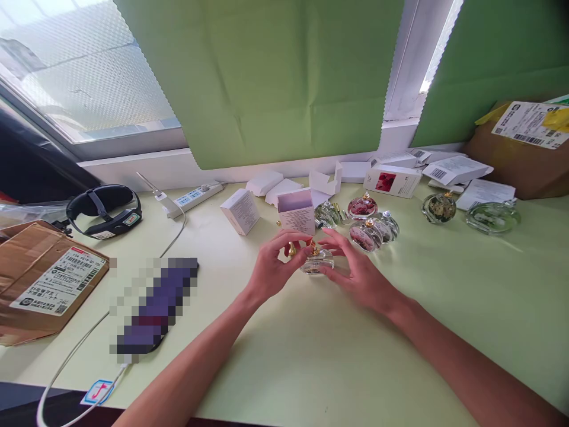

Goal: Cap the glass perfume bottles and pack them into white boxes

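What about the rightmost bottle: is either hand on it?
No; left hand and right hand flank a clear bottle, away from the rightmost bottle.

Left carton [44, 249] label [58, 281] — "124" up top, rest too small; blue-edged sticker [98, 392] — red character, unclear.

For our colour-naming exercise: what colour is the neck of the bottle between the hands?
The neck is gold, seen in the head view.

Far left: labelled brown carton [53, 284], black headset [122, 220] just beyond. White power strip [195, 198] near the window [89, 77]. Dark phone [160, 308], pixelated; white cable [41, 409] at lower end, crossing small blue-bordered card [98, 391]. Green blinds [275, 83] hanging behind. Far right: second carton [524, 160], yellow tape [558, 120] on top.
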Demonstrator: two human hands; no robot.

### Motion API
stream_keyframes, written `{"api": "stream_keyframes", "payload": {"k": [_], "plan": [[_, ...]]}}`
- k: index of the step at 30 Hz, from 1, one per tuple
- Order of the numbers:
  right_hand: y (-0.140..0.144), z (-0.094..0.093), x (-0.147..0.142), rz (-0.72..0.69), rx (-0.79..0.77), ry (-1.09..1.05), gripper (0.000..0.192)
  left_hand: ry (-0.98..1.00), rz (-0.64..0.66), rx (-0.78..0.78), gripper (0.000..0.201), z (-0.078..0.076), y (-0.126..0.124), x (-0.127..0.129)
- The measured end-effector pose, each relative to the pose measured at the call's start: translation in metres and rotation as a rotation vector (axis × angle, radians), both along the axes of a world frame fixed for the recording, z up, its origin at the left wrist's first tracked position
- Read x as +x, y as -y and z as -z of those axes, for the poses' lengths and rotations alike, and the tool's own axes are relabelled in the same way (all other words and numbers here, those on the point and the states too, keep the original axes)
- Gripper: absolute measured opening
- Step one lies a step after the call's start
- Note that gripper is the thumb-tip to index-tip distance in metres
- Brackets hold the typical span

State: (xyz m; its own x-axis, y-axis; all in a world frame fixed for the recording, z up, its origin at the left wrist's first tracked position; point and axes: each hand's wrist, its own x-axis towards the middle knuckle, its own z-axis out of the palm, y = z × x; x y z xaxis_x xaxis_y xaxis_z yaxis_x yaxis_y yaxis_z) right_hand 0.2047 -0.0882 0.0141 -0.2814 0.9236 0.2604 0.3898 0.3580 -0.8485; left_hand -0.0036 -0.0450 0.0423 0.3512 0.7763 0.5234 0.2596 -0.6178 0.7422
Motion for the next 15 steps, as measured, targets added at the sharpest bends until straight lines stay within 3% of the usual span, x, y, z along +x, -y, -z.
{"api": "stream_keyframes", "payload": {"k": [9,15], "plan": [[-0.002,-0.002,-0.0022,0.06,0.264,0.027,0.053,-0.086,-0.003,0.043,0.012,0.0011,0.0033,0.0036],[0.0004,-0.006,-0.0033,-0.006,0.283,0.114,0.048,-0.075,-0.033,0.082,0.01,0.0044,0.0041,0.0081]]}}
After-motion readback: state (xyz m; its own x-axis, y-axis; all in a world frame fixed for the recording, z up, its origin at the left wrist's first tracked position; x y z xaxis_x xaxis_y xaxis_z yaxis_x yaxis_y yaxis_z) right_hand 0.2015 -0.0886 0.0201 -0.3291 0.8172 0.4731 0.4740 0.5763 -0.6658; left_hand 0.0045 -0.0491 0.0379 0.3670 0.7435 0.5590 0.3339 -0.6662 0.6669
